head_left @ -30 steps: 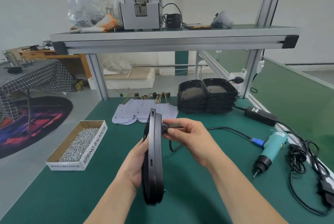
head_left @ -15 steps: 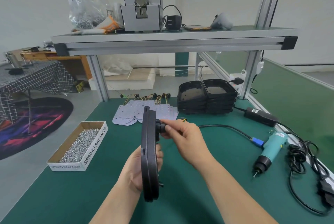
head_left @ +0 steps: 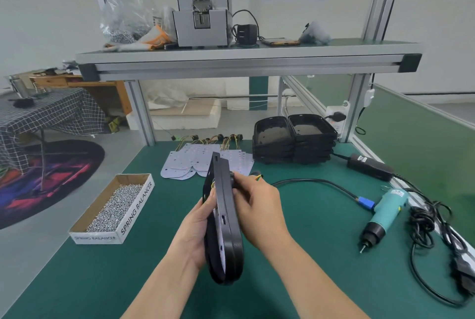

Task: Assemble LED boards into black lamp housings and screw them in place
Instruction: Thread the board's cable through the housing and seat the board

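My left hand (head_left: 196, 226) grasps the black lamp housing (head_left: 230, 218) from its open side, fingers hooked over the rim. My right hand (head_left: 257, 205) is curled against its back, fingertips pinching a small black fitting near the top. The housing stands on edge between my palms, held above the green table (head_left: 321, 285). A strip of white LED board (head_left: 220, 241) shows inside it. Yellow and green wires (head_left: 258, 177) poke out just past my right knuckles.

High above and beyond my hands runs the aluminium shelf (head_left: 246, 64), with a grey machine (head_left: 203, 25) and a clear bag of screws (head_left: 126, 23) on it. Beyond my right hand, well apart, two stacks of spare housings (head_left: 293, 143) sit side by side. To the left of my left hand lies the open cardboard box of screws (head_left: 113, 208), its long side turned toward me. Straight beyond the housing the loose LED boards (head_left: 190, 161) are fanned out flat, and the housing's top edge hides part of them.

Far to the right of my right hand the teal electric screwdriver (head_left: 385, 213) lies on the table with its bit toward me. Its black cable (head_left: 313, 181) curves across the mat just beyond my right hand and is the only thing between my grip and the tool. A black power adapter (head_left: 370, 167) lies beyond the screwdriver.
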The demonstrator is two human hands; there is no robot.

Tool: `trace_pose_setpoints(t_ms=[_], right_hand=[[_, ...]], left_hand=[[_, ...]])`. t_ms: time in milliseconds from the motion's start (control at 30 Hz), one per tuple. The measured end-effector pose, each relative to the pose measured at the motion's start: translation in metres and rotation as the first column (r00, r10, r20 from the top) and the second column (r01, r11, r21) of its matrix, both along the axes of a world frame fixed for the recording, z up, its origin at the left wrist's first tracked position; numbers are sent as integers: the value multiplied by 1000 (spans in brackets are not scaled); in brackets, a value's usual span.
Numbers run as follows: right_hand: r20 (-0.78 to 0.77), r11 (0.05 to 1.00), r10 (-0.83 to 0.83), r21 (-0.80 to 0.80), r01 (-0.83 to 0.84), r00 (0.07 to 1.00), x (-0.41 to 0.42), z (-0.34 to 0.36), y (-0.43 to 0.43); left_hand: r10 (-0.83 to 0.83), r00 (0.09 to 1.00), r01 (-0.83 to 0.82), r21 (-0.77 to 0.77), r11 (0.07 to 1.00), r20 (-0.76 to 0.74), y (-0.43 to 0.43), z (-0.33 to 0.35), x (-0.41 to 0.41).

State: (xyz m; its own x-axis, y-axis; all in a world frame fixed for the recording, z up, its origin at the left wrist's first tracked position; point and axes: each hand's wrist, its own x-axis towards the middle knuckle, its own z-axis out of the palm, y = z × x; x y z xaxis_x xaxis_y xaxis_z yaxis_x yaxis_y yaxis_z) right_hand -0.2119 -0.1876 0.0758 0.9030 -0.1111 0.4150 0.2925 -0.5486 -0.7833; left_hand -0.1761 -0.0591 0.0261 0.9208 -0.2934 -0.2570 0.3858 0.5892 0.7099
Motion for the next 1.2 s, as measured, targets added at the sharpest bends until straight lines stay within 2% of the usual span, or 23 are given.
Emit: trace_pose_setpoints(t_ms=[133, 167, 200, 233, 267, 300, 333, 400, 500, 533, 700, 833, 967, 1100, 1133, 1200], right_hand=[[-43, 1000, 24, 1, -24, 999, 0, -2, -2], [-98, 994, 57, 96, -48, 994, 2, -2, -6], [-166, 951, 147, 294, -93, 975, 5, 0, -13], [-206, 817, 300, 560, -139, 931, 8, 1, -20], [-208, 624, 453, 769, -142, 867, 12, 1, -29], [-201, 475, 563, 873, -115, 802, 16, 1, -40], [-230, 441, 625, 892, -95, 746, 20, -1, -48], [-330, 530, 617, 845, -68, 715, 27, -9, -53], [-437, 760, 342, 650, 29, 832, 33, -29, -45], [-437, 797, 262, 601, 63, 860, 34, -34, -44], [-412, 826, 217, 561, 59, 885, 42, -41, -50], [-479, 855, 221, 514, 68, 850, 51, -42, -51], [-550, 885, 245, 463, 47, 799, 60, -46, -55], [-595, 930, 209, 367, 31, 776, 68, -54, -62], [-606, 943, 204, 333, 13, 769, 71, -55, -65], [-632, 963, 193, 268, -22, 750, 76, -55, -70]], left_hand=[[-62, 993, 55, 74, 996, 99, 7, -2, 4], [-73, 988, 59, 105, 993, 133, 9, -2, 6], [-78, 984, 55, 143, 988, 158, 11, -1, 8], [-73, 981, 38, 194, 980, 178, 13, 0, 10], [-68, 975, 9, 266, 964, 210, 14, 1, 13], [-72, 965, -21, 347, 938, 252, 15, 2, 14], [-81, 951, -56, 427, 902, 297, 14, 2, 15], [-107, 921, -126, 545, 829, 375, 10, 0, 12], [-167, 891, -169, 649, 742, 422, 0, -6, 9], [-166, 896, -172, 665, 726, 413, -3, -7, 9], [-119, 925, -178, 688, 704, 362, -11, -6, 12], [-97, 956, -127, 686, 717, 278, -14, -7, 16], [-130, 979, -26, 728, 685, 158, -12, -11, 19], [-167, 979, 2, 805, 593, 120, -12, -18, 15], [-186, 976, 9, 836, 548, 112, -11, -18, 13], [-269, 960, 34, 920, 389, 78, -5, -14, 12]])
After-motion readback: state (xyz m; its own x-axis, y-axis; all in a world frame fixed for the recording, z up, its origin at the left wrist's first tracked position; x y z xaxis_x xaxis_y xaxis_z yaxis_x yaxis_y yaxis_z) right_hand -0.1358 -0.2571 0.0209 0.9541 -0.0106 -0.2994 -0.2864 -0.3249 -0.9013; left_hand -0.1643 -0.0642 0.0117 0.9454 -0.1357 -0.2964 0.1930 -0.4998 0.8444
